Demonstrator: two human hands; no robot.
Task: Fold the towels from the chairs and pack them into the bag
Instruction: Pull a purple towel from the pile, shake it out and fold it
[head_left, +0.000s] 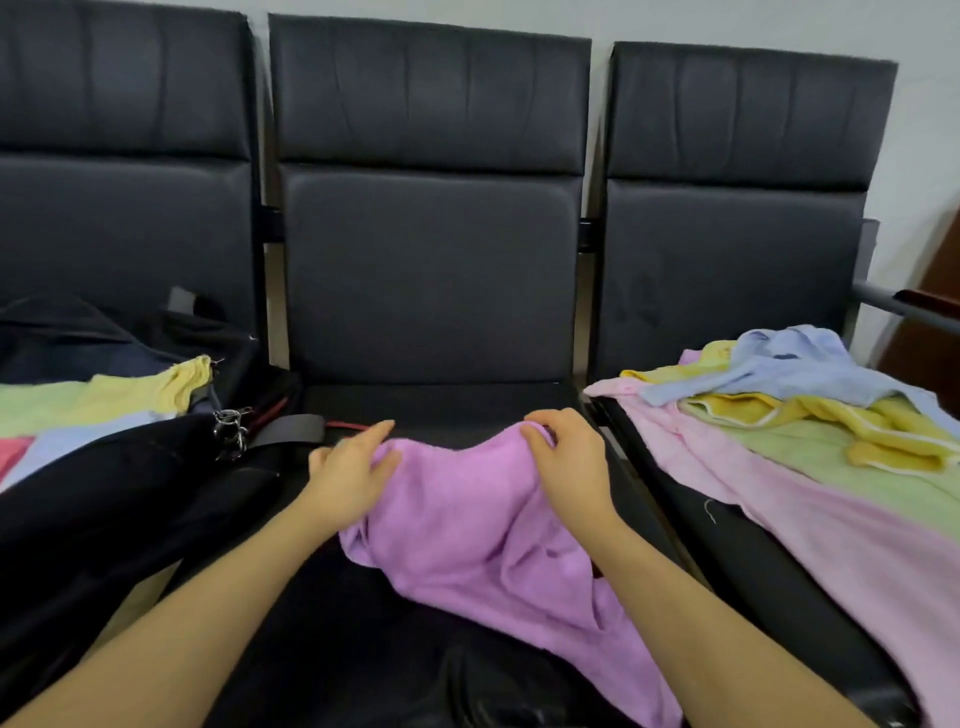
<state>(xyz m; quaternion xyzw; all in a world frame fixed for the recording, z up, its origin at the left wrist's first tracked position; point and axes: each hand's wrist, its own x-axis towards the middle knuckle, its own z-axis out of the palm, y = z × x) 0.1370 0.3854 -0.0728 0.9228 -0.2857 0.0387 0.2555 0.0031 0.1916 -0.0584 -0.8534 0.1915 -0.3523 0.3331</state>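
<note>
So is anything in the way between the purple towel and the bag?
Nothing visible is. Both hands, left hand and right hand, hold the purple towel on the middle seat. The black bag sits right beside it, with folded towels already inside.

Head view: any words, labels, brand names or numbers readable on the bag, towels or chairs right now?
None. No text shows on the black bag, the purple towel, the towel pile or the chairs. The metal clip on the bag is too small to show any marking.
</note>
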